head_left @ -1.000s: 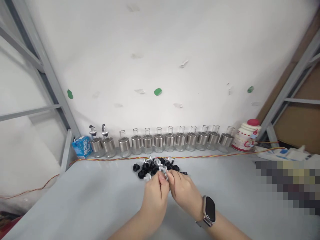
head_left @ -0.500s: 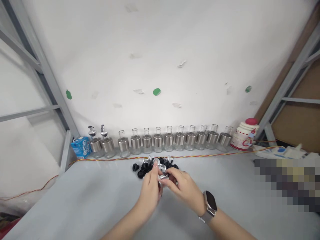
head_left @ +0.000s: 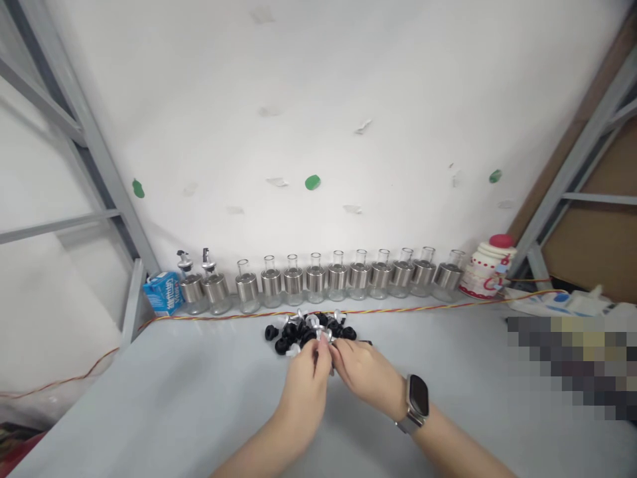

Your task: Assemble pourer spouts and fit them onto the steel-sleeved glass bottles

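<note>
My left hand (head_left: 307,382) and my right hand (head_left: 365,368) meet at their fingertips, just in front of a pile of loose parts. Both are closed around a silver pour spout, which their fingers almost wholly hide. Right behind the fingers lie black stoppers (head_left: 281,346) and silver pour spouts (head_left: 312,321), heaped together on the grey table (head_left: 209,378). A watch (head_left: 417,398) is on my right wrist.
Along the wall stands a row of glass bottles (head_left: 315,275) with metal bands. Two bottles (head_left: 215,285) at the left carry pourers. A blue carton (head_left: 163,293) and a white-and-red jar (head_left: 488,269) flank the row. A twisted wire (head_left: 398,311) runs in front.
My hands have come closer together, and the silver spout that showed between them is now covered by my fingers. My left hand has turned and shifted slightly right.
</note>
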`<state>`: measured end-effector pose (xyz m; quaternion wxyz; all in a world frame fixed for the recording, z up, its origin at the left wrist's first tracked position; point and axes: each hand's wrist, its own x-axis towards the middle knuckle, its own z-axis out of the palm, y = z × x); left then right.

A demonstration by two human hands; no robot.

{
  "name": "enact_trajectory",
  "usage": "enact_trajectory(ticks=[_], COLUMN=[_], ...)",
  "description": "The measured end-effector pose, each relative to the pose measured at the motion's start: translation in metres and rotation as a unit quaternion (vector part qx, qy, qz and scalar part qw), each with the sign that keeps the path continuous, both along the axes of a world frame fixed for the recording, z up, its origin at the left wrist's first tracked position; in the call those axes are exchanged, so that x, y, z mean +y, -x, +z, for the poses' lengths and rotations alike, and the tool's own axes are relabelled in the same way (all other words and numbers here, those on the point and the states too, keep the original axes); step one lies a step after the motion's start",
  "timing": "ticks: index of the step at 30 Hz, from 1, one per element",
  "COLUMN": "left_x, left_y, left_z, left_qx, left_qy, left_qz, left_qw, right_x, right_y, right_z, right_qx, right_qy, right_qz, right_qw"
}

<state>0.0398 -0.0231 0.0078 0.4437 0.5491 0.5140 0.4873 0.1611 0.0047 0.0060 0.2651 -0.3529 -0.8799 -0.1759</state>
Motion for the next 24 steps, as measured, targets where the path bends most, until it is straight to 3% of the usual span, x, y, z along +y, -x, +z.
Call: enact_trajectory(ticks=[5,13,18,24], left_x=[0.000,-0.004,-0.005,-0.006], left_y=[-0.001,-0.007,-0.008,-0.008], left_z=[0.001,0.012,0.014,0.009], left_qx=[0.046,0.066,0.059,0.020], left_qy=[-0.032,-0.054,-0.070,-0.046], left_qz=[0.021,0.035,0.026,0.008], left_qw=[0.998,0.996,0.995,0.999], right_x=[-0.002,-0.005,-0.008,-0.009], right_y=[0.007,0.013,0.013,0.014], right_z=[-0.001,-0.001,-0.002,-0.003], right_qx=[0.040,0.128,0.168,0.186], right_qy=[-0.033,-0.026,0.008,-0.026], right_qz=[-0.013,-0.031,-0.037,-0.039], right_qw=[0.999,0.991,0.985,0.982])
